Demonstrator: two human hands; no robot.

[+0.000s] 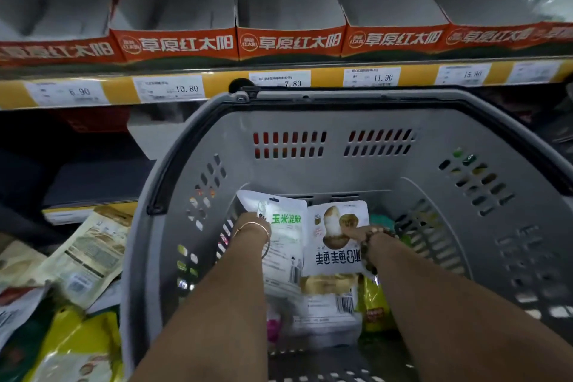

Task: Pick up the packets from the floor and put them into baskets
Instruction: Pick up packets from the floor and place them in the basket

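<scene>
A grey plastic basket (310,171) fills the middle of the view, and both my forearms reach down into it. My left hand (249,222), a thin bangle at the wrist, grips the left edge of a white packet with green lettering (286,226); its fingers are hidden behind the packet. My right hand (361,231), with a bead bracelet, pinches the right edge of a white packet with a potato picture (335,254). The two packets sit side by side over other packets in the basket, among them a white barcoded one (325,313) and a yellow-green one (373,307).
Several packets lie on the floor left of the basket, such as a beige one (86,254) and a yellow one (77,338). Behind the basket runs a shelf edge with price tags (186,88), with orange display boxes (288,40) on the shelf above it.
</scene>
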